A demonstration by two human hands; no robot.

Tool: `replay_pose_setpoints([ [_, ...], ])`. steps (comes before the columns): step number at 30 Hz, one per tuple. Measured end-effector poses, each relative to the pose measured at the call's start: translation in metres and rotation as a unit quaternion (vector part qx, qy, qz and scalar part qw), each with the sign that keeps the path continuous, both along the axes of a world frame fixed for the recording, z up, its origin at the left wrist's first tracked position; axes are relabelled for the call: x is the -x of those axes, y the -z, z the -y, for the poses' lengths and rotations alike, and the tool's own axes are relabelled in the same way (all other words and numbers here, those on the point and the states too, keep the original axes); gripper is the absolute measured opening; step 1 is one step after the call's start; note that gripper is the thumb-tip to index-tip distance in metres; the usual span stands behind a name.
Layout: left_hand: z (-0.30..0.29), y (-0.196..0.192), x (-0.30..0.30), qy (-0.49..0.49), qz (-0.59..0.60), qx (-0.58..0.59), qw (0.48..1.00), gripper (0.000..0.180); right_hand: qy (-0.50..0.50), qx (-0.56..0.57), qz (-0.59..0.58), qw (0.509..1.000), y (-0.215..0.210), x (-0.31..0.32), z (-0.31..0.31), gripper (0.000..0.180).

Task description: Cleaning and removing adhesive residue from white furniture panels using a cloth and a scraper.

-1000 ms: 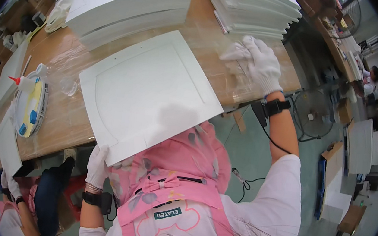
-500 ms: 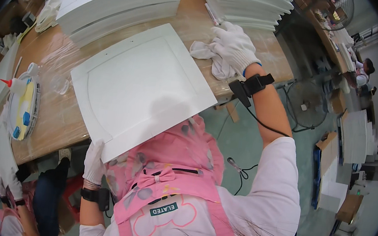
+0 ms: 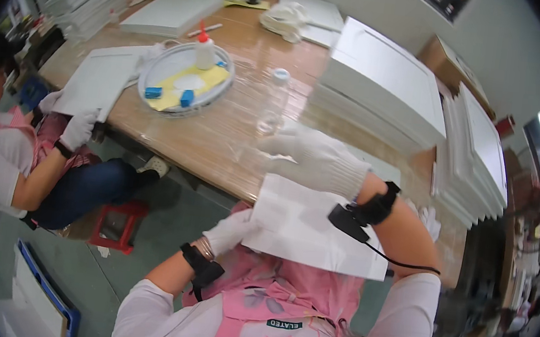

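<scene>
A white panel (image 3: 322, 238) lies at the table's near edge and over my lap, its far part hidden under my right arm. My left hand (image 3: 229, 230), in a white knit glove, is closed on the panel's left edge. Above the panel, my gloved right hand (image 3: 311, 156) stretches leftward, slightly blurred. Its fingers are extended and apart, holding nothing that I can make out. Just beyond those fingertips stands a clear bottle (image 3: 275, 99) with a pale cap.
A round white tray (image 3: 147, 98) holds a red-tipped squeeze bottle (image 3: 204, 53), yellow cloth and blue blocks. Stacked white panels (image 3: 380, 81) stand beyond my right hand. At left, a co-worker (image 3: 1, 158) handles another panel (image 3: 96, 82). A red stool (image 3: 118, 224) is on the floor.
My view has swung left. My right hand has left the white cloth at the table's right and moved over the panel toward the clear bottle. My left hand keeps the panel's edge.
</scene>
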State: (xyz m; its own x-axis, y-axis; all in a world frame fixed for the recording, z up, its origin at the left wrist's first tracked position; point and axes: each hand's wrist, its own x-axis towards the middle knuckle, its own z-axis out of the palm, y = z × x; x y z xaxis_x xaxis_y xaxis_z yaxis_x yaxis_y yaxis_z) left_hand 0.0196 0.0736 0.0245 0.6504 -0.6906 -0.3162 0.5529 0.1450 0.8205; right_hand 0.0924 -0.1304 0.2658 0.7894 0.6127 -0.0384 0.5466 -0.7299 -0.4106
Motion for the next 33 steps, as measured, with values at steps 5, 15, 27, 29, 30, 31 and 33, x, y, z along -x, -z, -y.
replay_pose_setpoints([
  [5, -0.01, 0.017, -0.002, 0.027, -0.029, 0.032, 0.999, 0.039, -0.026, -0.04, 0.085, 0.995, 0.068, -0.109, -0.109, 0.037],
  [15, -0.043, -0.006, -0.024, 0.14, -0.116, 0.141, 0.973, 0.046, 0.039, 0.043, 0.191, 0.98, 0.118, -0.173, -0.192, 0.03],
  [27, -0.048, 0.009, -0.034, 0.169, -0.246, 0.26, 0.918, 0.038, -0.01, 0.099, 0.208, 0.973, 0.138, -0.2, -0.185, 0.026],
  [29, -0.047, 0.007, -0.034, 0.169, -0.26, 0.262, 0.914, 0.038, -0.01, 0.1, 0.214, 0.972, 0.142, -0.202, -0.185, 0.028],
  [30, -0.047, 0.005, -0.034, 0.17, -0.275, 0.261, 0.91, 0.037, -0.008, 0.098, 0.219, 0.971, 0.143, -0.204, -0.186, 0.03],
  [31, -0.048, 0.004, -0.034, 0.17, -0.274, 0.263, 0.909, 0.037, -0.009, 0.099, 0.22, 0.97, 0.143, -0.206, -0.184, 0.03],
  [33, -0.051, 0.004, -0.03, 0.15, -0.259, 0.236, 0.924, 0.037, -0.001, 0.061, 0.206, 0.977, 0.133, -0.204, -0.182, 0.033],
])
